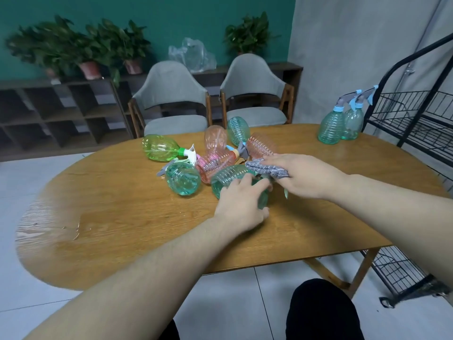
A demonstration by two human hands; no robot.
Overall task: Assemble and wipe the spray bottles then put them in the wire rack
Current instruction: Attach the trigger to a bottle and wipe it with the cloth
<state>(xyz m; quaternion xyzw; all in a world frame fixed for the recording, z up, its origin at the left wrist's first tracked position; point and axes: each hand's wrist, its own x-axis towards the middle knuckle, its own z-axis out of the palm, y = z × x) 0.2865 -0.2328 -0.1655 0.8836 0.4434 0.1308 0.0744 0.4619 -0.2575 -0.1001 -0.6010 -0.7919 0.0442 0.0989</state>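
Note:
Several clear plastic spray bottles lie in a heap on the wooden table [122, 217]: a light green one [160, 147], teal ones and pink ones [214, 163]. My left hand [241, 204] grips a teal bottle [228, 176] lying at the front of the heap. My right hand [301, 174] holds a grey cloth [266, 169] just above that bottle's neck end. Two assembled teal bottles [331, 127] with blue and grey triggers stand at the table's far right, beside the black wire rack [414, 114].
Two grey chairs [171, 94] stand behind the table. A low shelf with potted plants [90, 45] and a plastic bag [191, 55] runs along the green wall. The rack's lower basket [397, 271] sits by the table's right leg. My dark-clothed knee [321, 312] is below.

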